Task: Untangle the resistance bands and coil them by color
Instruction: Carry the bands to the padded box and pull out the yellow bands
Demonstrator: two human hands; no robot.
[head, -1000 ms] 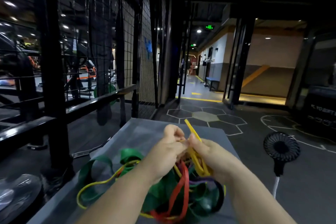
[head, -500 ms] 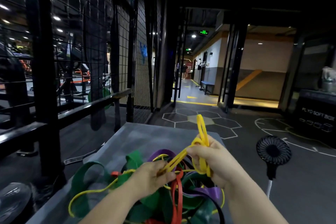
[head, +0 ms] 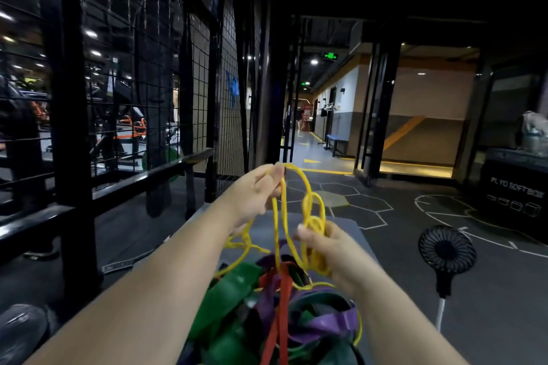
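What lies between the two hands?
Head view: loops of the yellow band, pinched by the left hand and gripped by the right hand.

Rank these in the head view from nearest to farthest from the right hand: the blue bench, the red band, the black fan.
1. Red band, in the pile just below the right hand, which grips the yellow band.
2. Black fan, on the floor to the right.
3. Blue bench, far ahead in the corridor.

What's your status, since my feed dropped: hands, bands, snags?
Hands: left hand pinches yellow band high, right hand grips its loops. Lower strands run into green, red, purple tangle on mat; not free.
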